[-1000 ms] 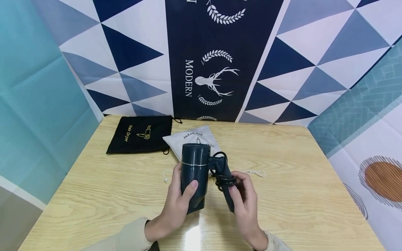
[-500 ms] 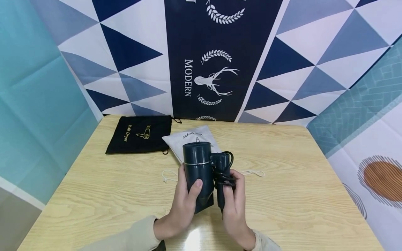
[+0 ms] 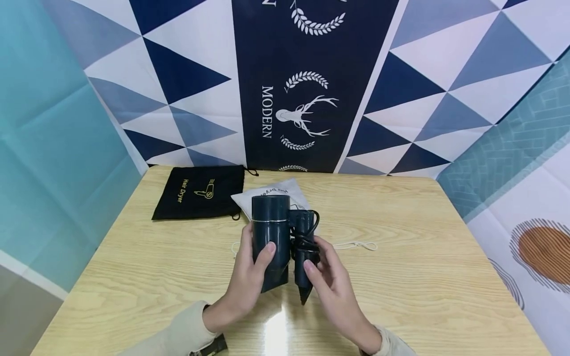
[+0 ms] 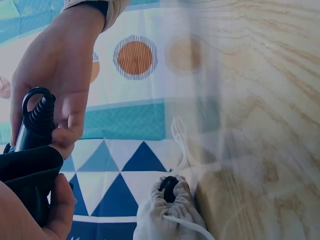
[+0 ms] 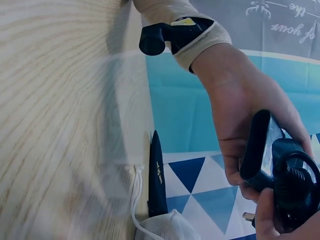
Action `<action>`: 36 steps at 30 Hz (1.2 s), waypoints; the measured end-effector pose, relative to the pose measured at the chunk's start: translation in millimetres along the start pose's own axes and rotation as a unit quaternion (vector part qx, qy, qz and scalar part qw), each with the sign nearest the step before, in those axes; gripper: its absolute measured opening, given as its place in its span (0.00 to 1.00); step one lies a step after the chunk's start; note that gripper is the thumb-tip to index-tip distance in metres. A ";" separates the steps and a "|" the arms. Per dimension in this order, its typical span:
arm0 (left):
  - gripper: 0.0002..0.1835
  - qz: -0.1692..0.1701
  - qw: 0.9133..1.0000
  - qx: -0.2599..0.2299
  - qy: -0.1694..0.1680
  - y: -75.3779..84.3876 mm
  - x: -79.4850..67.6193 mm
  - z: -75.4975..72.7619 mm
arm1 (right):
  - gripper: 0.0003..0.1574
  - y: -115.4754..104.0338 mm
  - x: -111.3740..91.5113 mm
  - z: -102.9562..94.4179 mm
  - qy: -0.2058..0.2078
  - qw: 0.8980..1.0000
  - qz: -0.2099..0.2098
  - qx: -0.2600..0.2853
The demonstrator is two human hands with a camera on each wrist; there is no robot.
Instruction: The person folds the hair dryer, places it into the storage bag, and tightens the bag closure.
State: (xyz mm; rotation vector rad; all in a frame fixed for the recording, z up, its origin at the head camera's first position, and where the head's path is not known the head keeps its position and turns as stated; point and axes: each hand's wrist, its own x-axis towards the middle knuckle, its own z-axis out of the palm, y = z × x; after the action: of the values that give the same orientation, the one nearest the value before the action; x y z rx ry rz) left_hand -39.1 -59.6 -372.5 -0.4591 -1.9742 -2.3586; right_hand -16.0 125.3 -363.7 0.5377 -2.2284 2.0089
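My left hand (image 3: 249, 279) wraps the barrel (image 3: 270, 232) of the dark blue hair dryer (image 3: 269, 207), thumb across its front and fingers round its 9 o'clock side, while my right hand (image 3: 334, 294), at 4 o'clock, pinches the folded handle (image 3: 302, 276) between thumb and fingers, just where the black cord (image 3: 305, 241) is wound in loops. I hold the dryer in the air above the wooden table (image 3: 423, 257), its flattened nozzle (image 3: 273, 280) towards 6 o'clock. Beyond it at 12 o'clock lies the pale bag (image 3: 272, 189), partly hidden by the barrel, a white drawstring (image 3: 356, 245) trailing out at 3. At 10 o'clock the black bag (image 3: 200, 193) lies flat, lettered "Hair Dryer" in yellow. From the right wrist, a metal plug pin (image 5: 248, 216) shows beside my fingers
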 end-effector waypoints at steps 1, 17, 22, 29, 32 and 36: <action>0.25 -0.001 1.000 0.000 0.000 0.0 0.0 -0.5 | 0.28 0.0 -0.5 -0.2 -0.006 1.000 0.002 0.005; 0.27 -0.043 0.983 0.153 -0.093 -0.5 5.8 -22.4 | 0.28 4.3 -9.7 -8.4 0.036 0.999 0.014 0.029; 0.19 -0.012 0.952 0.282 -0.118 7.1 14.6 -39.4 | 0.27 4.8 -9.8 -15.1 0.047 0.998 0.025 0.033; 0.13 0.066 0.925 0.372 -0.045 9.8 45.3 -65.8 | 0.27 7.6 -10.4 -19.7 0.051 0.998 0.041 0.017; 0.09 0.100 0.908 0.407 -0.013 7.1 63.2 -78.7 | 0.27 9.7 -11.7 -20.3 0.053 0.998 0.043 0.015; 0.08 0.120 0.886 0.448 0.003 4.6 87.1 -93.5 | 0.27 13.5 -13.6 -21.1 0.050 0.998 0.038 0.013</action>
State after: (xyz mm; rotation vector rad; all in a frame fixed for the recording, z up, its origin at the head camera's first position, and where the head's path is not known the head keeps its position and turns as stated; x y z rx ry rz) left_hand -140.4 -136.7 -361.0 -0.5605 -2.5094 -1.0937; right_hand -11.0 149.6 -377.8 0.3522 -2.1978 2.0545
